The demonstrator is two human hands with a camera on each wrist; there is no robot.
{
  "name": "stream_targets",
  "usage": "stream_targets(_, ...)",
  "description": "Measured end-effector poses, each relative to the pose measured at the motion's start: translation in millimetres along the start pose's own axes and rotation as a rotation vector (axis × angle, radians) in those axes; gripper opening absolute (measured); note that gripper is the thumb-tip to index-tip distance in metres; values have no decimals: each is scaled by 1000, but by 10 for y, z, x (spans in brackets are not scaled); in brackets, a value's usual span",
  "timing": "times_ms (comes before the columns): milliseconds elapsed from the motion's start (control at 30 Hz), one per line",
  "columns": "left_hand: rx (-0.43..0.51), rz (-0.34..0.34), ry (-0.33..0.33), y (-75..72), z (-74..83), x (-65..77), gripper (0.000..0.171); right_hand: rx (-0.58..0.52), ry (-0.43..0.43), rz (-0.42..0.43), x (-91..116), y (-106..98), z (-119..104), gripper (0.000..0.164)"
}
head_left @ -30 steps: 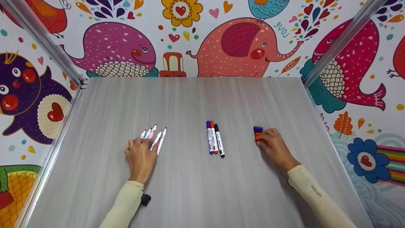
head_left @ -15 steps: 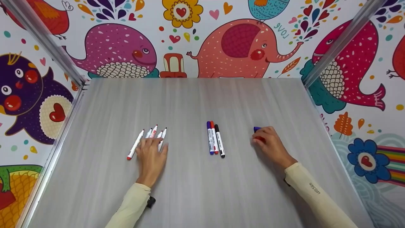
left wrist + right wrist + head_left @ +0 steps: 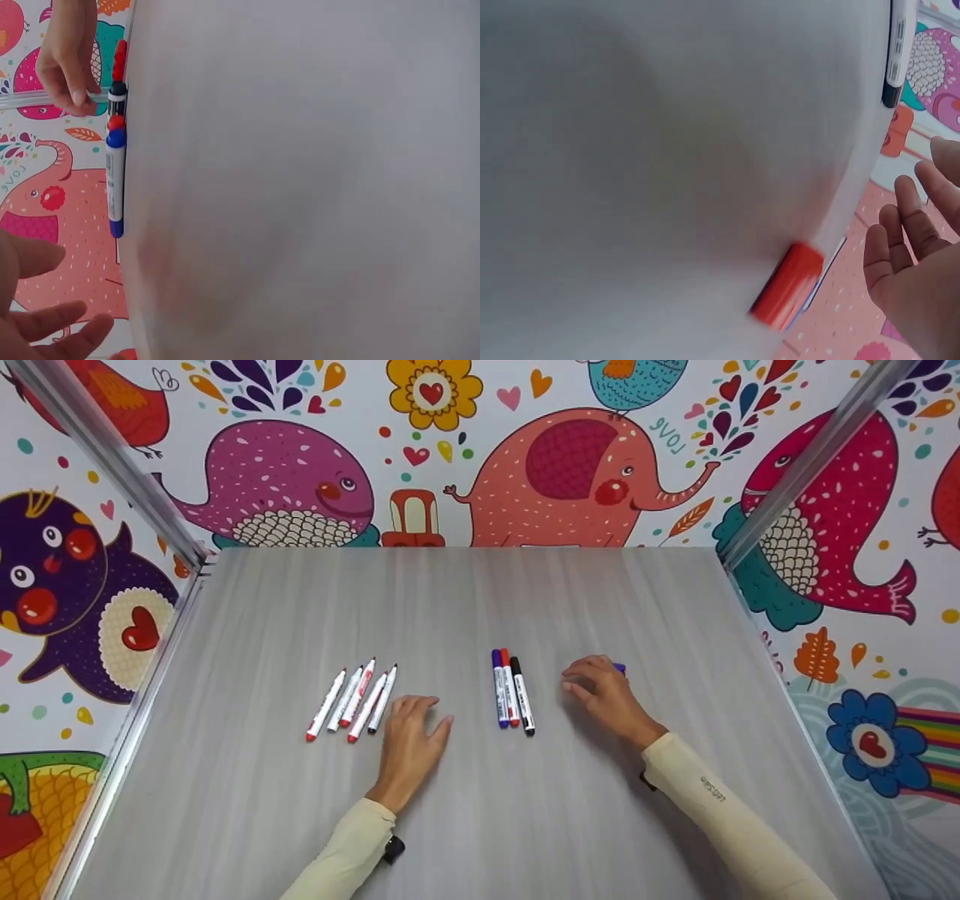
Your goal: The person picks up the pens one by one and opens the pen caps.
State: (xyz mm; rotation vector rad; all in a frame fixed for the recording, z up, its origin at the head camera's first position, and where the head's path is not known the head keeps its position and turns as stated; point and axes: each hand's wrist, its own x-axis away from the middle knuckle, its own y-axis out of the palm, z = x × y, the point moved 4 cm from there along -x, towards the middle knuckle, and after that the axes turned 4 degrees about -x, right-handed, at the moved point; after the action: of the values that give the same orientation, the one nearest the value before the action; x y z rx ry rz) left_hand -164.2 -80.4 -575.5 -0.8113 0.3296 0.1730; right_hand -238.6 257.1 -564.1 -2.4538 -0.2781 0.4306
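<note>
My left hand (image 3: 412,746) has its fingers spread above the table, right of several uncapped white markers (image 3: 360,701) with red or dark ends. It holds nothing; its fingers also show in the left wrist view. Three capped markers lie side by side at centre: a blue marker (image 3: 499,690), a red marker (image 3: 510,690) and a black marker (image 3: 523,697). Just right of them hovers my right hand (image 3: 611,694), its fingers loosely bent around nothing. Behind it a blue cap (image 3: 619,668) peeks out, and a red cap (image 3: 789,286) lies in the right wrist view.
All this lies on a grey wood-grain table (image 3: 465,600). Walls with cartoon animals stand at the back and sides, such as an elephant (image 3: 555,510). Metal posts (image 3: 802,465) rise at the back corners.
My left hand has come off the uncapped markers and moved right, leaving them fanned out on the table. My right hand has let go of the caps and moved left.
</note>
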Motion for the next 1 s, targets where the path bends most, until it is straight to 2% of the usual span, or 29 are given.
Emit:
stream_targets(167, 113, -94, -59, 134, 90, 19, 35, -50, 52, -44, -139, 171, -11, 19)
stream_targets(267, 174, -126, -103, 227, 147, 37, 38, -75, 68, -65, -215, 258, 0, 22)
stream_targets(367, 208, -149, -118, 321, 211, 44, 41, -105, 106, -102, -267, 324, 7, 29)
stream_targets(533, 217, -163, -97, 443, 278, 34, 45, -144, 149, -157, -337, 422, 14, 41)
stream_targets(667, 229, -160, -86, 490, 276, 44, 50, -164, 155, -161, -422, 510, -6, 45)
stream_targets(800, 236, -165, -90, 518, 252, 62, 54, -164, 117, -169, -541, 639, -48, 46)
stream_targets(1000, 216, -164, -50, 600, 262, 36, 60, -155, 93, -171, -647, 769, -81, 44)
